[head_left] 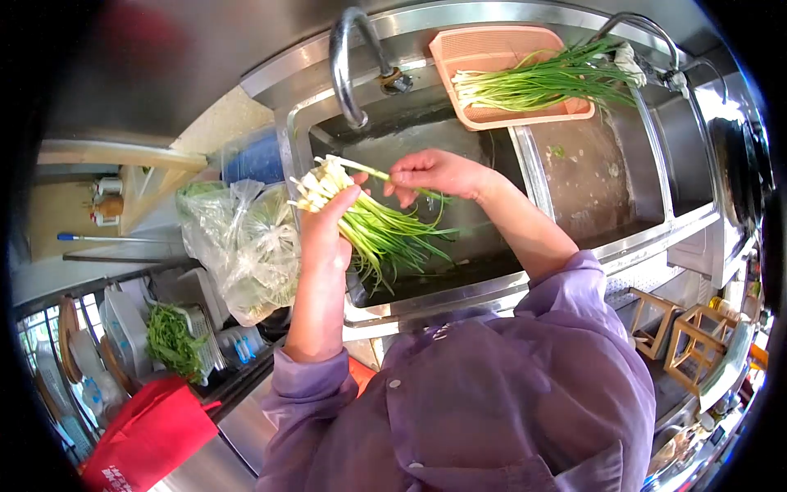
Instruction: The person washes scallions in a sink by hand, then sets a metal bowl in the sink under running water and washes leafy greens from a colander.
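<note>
Two hands (326, 232) (443, 174) grip scallions (385, 230); one basket (492, 51) holds more.

A smooth grey wall (197, 61) rises ahead; wooden stools (695, 331) sit at right; bright light shows far left.
</note>
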Demonstrator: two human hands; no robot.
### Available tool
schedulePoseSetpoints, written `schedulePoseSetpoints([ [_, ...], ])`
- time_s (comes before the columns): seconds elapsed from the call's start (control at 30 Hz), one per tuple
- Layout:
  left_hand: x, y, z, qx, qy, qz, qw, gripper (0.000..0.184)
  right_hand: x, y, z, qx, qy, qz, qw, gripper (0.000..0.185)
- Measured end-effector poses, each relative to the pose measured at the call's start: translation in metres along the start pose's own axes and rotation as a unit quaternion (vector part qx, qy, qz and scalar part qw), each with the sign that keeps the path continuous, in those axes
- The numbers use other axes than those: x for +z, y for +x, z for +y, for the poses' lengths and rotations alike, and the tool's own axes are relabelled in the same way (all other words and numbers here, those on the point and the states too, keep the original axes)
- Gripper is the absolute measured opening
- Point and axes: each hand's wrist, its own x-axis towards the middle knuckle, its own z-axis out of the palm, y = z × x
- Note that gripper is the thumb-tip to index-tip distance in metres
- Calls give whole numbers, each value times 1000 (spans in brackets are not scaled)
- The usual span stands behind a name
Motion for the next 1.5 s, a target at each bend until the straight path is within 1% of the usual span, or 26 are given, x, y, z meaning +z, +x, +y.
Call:
schedulePoseSetpoints([
  [0.07,-2,2,-1,4,-1,-12,1000,35,2,-1,1,-2,-29,-6,1000,28],
  [0.13,-4,0,2,9,-4,-17,1000,37,7,-3,1,8,-101,-10,995,27],
  [0.2,-4,-3,9,14,-22,-13,1000,38,6,-3,6,10,-115,-13,993,27],
  [0.23,-3,-4,11,21,-17,3,1000,34,5,-3,8,15,-130,-16,991,27],
  [0.33,-8,-4,10,13,9,38,999,33,9,-2,8,4,-175,-5,985,28],
  [0.37,-8,-4,8,24,19,53,998,29,13,-2,6,4,-175,-7,985,28],
  [0.4,-8,-5,6,24,18,55,998,29,21,-3,-3,-2,-185,15,983,28],
  [0.47,-9,-4,0,68,27,40,997,28,33,3,-7,-8,-196,37,980,28],
  [0.53,-5,-5,-4,72,21,44,996,27,44,12,-7,-104,-269,71,955,26],
  [0.57,-4,-6,-4,81,12,55,995,27,47,15,-3,-163,-371,113,907,23],
  [0.6,-4,-7,-3,90,3,67,994,27,48,15,-2,-164,-371,112,907,23],
  [0.67,-10,-5,3,108,8,79,991,27,50,12,-2,-150,-482,136,852,18],
  [0.73,-17,-4,11,102,-10,102,990,27,46,2,1,-139,-490,138,850,17],
  [0.8,-23,-3,13,85,-15,99,991,31,44,1,4,-126,-498,142,846,15],
  [0.87,-19,-7,13,69,-39,61,995,37,43,2,9,-160,-537,182,808,14],
  [0.9,-18,-6,5,91,-33,36,995,41,46,4,10,-158,-537,183,808,14],
  [0.97,-16,-5,-7,73,-25,44,996,39,56,15,12,-215,-605,186,744,13],
  [1.0,-16,-4,-14,61,-18,56,996,37,62,23,20,-256,-620,222,707,11],
  [1.07,-26,1,-15,58,-19,88,994,32,64,23,19,-241,-624,204,715,9],
  [1.1,-21,-3,-10,76,2,109,991,29,61,21,22,-236,-625,209,714,9],
  [1.17,-16,-8,1,103,11,121,987,30,55,22,31,-261,-640,195,695,9],
  [1.2,-15,-10,6,125,14,131,983,31,51,22,34,-262,-639,194,697,9],
  [1.27,-11,-18,19,140,15,138,980,31,37,18,39,-291,-641,198,682,14],
  [1.3,-11,-19,22,154,15,142,978,31,30,16,41,-288,-655,192,672,15],
  [1.43,-20,-20,31,172,28,142,974,32,24,12,46,-256,-660,181,683,15],
  [1.5,-26,-20,37,174,19,157,972,31,17,15,52,-265,-661,178,679,14],
])
